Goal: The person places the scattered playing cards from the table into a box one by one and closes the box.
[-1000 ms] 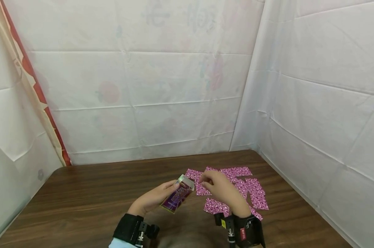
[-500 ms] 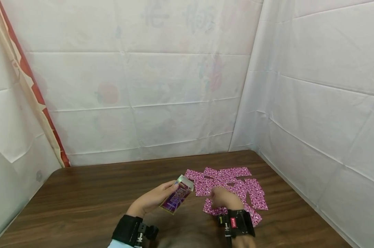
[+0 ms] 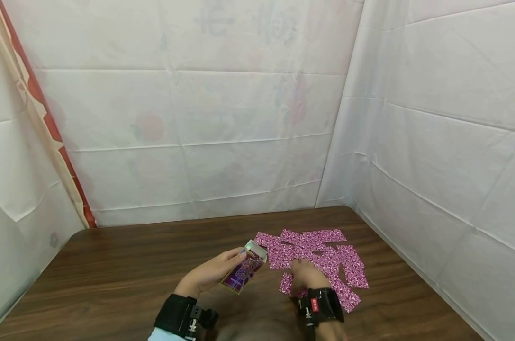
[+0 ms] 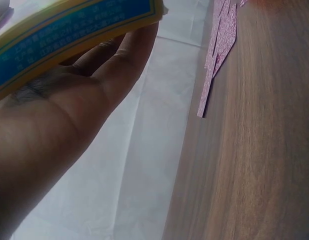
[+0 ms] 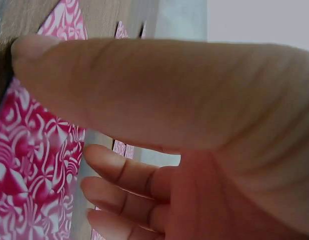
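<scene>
My left hand (image 3: pixel 212 272) holds a small purple card box (image 3: pixel 243 273) at an angle above the table, its pale end flap standing up. In the left wrist view, fingers lie behind the box (image 4: pixel 79 40), whose blue side panel carries print. Over the lower left of the spread pink-patterned cards (image 3: pixel 280 256) is my right hand (image 3: pixel 307 274), fingers downward. The right wrist view puts its thumb (image 5: pixel 119 92) across a pink card (image 5: pixel 34 170), the tip at the card's edge. Three fingers curl below the thumb, and the index finger is hidden, so I cannot tell whether the card is pinched.
Several overlapping pink cards (image 3: pixel 353 267) cover the right part of the dark wooden table (image 3: pixel 125 274). White cloth (image 3: pixel 240 118) hangs behind the table and along its right side. Black straps with cameras circle both wrists.
My right hand has come down and back toward me from above the cards to the lower-left card, with a slight shift over the last half second. The left hand and box stay nearly still.
</scene>
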The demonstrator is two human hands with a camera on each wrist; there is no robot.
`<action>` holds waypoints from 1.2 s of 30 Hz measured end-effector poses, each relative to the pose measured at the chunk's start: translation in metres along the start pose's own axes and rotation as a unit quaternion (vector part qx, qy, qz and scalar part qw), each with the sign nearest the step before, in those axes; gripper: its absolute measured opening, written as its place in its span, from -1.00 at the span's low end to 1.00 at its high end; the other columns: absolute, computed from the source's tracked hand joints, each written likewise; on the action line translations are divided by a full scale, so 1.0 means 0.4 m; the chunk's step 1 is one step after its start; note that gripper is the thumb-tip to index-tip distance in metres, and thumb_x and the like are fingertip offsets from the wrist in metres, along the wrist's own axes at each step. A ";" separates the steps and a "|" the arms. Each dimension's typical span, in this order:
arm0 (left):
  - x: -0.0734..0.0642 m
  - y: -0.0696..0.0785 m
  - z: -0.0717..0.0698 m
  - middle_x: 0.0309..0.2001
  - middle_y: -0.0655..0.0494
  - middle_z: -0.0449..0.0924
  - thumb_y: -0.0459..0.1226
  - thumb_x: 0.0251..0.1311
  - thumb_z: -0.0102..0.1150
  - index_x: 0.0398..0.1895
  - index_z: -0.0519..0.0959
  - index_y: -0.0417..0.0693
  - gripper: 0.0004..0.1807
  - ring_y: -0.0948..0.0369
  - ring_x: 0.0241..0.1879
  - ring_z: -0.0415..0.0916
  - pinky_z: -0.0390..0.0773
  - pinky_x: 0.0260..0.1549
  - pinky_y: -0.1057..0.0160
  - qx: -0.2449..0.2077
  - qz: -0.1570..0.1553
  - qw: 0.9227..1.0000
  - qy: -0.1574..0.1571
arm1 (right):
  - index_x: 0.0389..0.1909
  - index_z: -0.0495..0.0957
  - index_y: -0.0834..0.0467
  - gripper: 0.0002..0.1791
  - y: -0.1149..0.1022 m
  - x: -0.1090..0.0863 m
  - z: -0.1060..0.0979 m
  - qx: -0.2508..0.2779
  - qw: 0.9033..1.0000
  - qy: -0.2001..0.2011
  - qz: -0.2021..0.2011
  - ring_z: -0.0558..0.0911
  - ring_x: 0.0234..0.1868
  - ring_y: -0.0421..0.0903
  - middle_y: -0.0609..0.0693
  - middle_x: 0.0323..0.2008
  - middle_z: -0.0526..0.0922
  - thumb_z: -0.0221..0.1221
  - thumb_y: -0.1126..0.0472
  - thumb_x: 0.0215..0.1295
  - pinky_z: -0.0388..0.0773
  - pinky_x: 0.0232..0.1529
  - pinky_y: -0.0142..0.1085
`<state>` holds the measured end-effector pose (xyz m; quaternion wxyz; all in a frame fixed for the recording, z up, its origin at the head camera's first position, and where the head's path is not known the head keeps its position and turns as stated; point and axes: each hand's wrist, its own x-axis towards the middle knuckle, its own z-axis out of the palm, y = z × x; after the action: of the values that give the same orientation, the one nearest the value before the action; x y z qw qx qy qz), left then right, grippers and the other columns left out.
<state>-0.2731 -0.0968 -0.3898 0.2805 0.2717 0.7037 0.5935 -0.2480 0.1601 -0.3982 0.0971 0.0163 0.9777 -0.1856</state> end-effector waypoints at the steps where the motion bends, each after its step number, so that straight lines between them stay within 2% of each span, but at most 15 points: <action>1: 0.000 0.000 0.000 0.10 -0.20 0.46 0.08 0.41 -0.33 0.45 -0.04 -0.17 -0.29 0.09 -0.08 0.54 0.55 -0.11 0.09 0.001 -0.001 1.000 0.000 | -0.16 0.45 0.23 -0.39 0.000 0.000 0.000 0.002 1.000 0.001 0.002 0.49 -0.09 0.16 0.19 -0.13 0.50 0.45 0.32 -0.37 0.48 -0.11 0.12; 7: 0.000 0.000 0.001 0.05 -0.16 0.49 0.09 0.41 -0.33 0.45 -0.04 -0.16 -0.28 0.10 -0.11 0.55 0.56 -0.13 0.09 0.004 -0.008 1.000 0.005 | -0.22 0.45 0.19 -0.43 0.004 -0.001 0.000 0.019 1.000 0.000 0.003 0.53 -0.20 0.11 0.12 -0.25 0.54 0.45 0.31 -0.38 0.51 -0.21 0.07; 12: -0.001 -0.001 0.002 0.01 -0.14 0.50 0.11 0.40 -0.32 0.45 -0.02 -0.15 -0.28 0.11 -0.13 0.55 0.56 -0.15 0.10 0.009 -0.013 1.000 0.012 | -0.34 0.50 0.20 -0.55 0.002 0.009 -0.001 -0.004 0.999 0.006 -0.031 0.54 -0.28 0.05 0.06 -0.33 0.56 0.44 0.34 -0.38 0.52 -0.22 -0.01; 15: -0.001 -0.002 0.001 0.00 -0.14 0.51 0.11 0.40 -0.31 0.44 0.01 -0.14 -0.29 0.11 -0.15 0.55 0.56 -0.16 0.12 0.011 -0.015 1.000 0.014 | -0.44 0.50 0.19 -0.67 -0.003 0.012 -0.004 -0.013 0.999 0.002 -0.045 0.52 -0.37 0.00 0.02 -0.42 0.54 0.39 0.36 -0.31 0.52 -0.29 -0.08; 20: 0.001 -0.003 0.001 0.00 -0.14 0.51 0.11 0.39 -0.30 0.44 0.00 -0.14 -0.28 0.11 -0.14 0.55 0.56 -0.16 0.11 0.007 -0.016 1.000 0.012 | -0.51 0.45 0.16 -0.79 -0.006 0.010 -0.008 0.027 0.998 -0.009 -0.047 0.46 -0.45 -0.06 -0.01 -0.51 0.48 0.27 0.43 -0.18 0.45 -0.43 -0.20; 24: 0.003 -0.005 0.000 0.02 -0.15 0.49 0.12 0.38 -0.28 0.44 0.00 -0.13 -0.27 0.10 -0.12 0.54 0.56 -0.14 0.08 0.009 -0.018 1.000 0.015 | -0.53 0.41 0.18 -0.81 -0.006 0.009 -0.013 0.058 0.996 -0.015 -0.069 0.43 -0.48 -0.09 -0.01 -0.53 0.45 0.20 0.47 -0.10 0.40 -0.46 -0.27; 28: 0.007 -0.008 0.000 0.04 -0.17 0.49 0.12 0.38 -0.28 0.43 0.03 -0.12 -0.28 0.09 -0.11 0.54 0.55 -0.14 0.07 0.015 -0.019 1.000 0.016 | -0.49 0.40 0.21 -0.81 -0.008 0.012 -0.016 0.069 0.993 -0.015 -0.098 0.42 -0.47 -0.08 0.00 -0.52 0.44 0.16 0.50 -0.09 0.40 -0.45 -0.27; 34: 0.010 -0.011 0.000 0.01 -0.14 0.51 0.12 0.38 -0.28 0.42 0.06 -0.12 -0.30 0.10 -0.12 0.54 0.55 -0.16 0.10 0.016 -0.016 1.000 0.014 | -0.18 0.49 0.29 -0.70 -0.014 0.021 -0.021 0.085 0.989 0.001 -0.122 0.53 -0.33 -0.03 0.12 -0.28 0.59 0.15 0.49 -0.02 0.52 -0.31 -0.16; 36: 0.010 -0.011 0.001 0.01 -0.13 0.51 0.12 0.38 -0.28 0.42 0.06 -0.12 -0.30 0.10 -0.12 0.54 0.56 -0.16 0.10 0.016 -0.017 1.000 0.015 | -0.11 0.49 0.27 -0.66 -0.016 0.020 -0.025 0.092 0.988 0.005 -0.125 0.53 -0.35 -0.04 0.14 -0.23 0.59 0.12 0.49 0.02 0.51 -0.33 -0.17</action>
<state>-0.2760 -0.0944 -0.3947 0.2760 0.2550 0.7216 0.5814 -0.2580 0.1578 -0.3883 0.0665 -0.0960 0.9513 -0.2853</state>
